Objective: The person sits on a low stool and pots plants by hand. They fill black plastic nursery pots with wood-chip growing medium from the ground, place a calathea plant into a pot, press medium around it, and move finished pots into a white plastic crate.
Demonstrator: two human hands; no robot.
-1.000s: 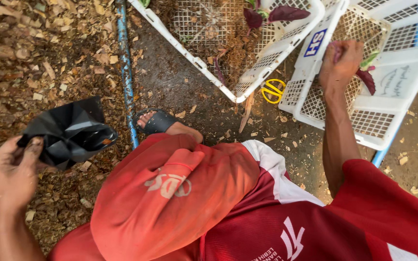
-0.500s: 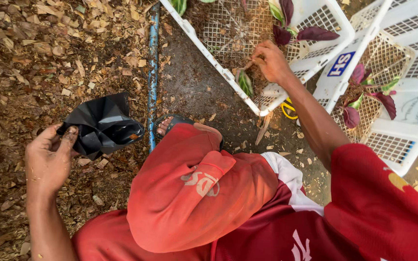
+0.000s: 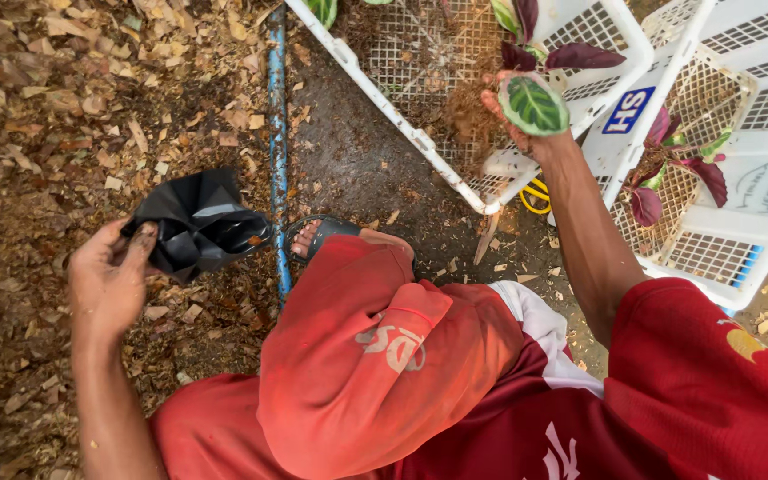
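Note:
My left hand (image 3: 110, 277) pinches the rim of a black plastic nursery bag (image 3: 196, 222), held open above leaf-littered ground. My right hand (image 3: 516, 116) grips a small plant with a striped green leaf (image 3: 533, 104) and a brown root clump (image 3: 473, 116), lifted at the near corner of a white mesh crate (image 3: 402, 124). Purple-leaved plants (image 3: 571, 55) stay inside that crate. I squat in red shorts, with my sandalled foot (image 3: 326, 236) between both hands.
A second white crate (image 3: 740, 213) at the right holds more purple and green plants (image 3: 682, 169). A blue pipe (image 3: 277, 133) runs across the dirt by my foot. Yellow-handled scissors (image 3: 535, 194) lie under the crate corner. Dry leaves cover the ground at left.
My right hand left the right crate, reached into the middle crate and now lifts out a green-leaved plant with roots. My left hand keeps holding the black bag.

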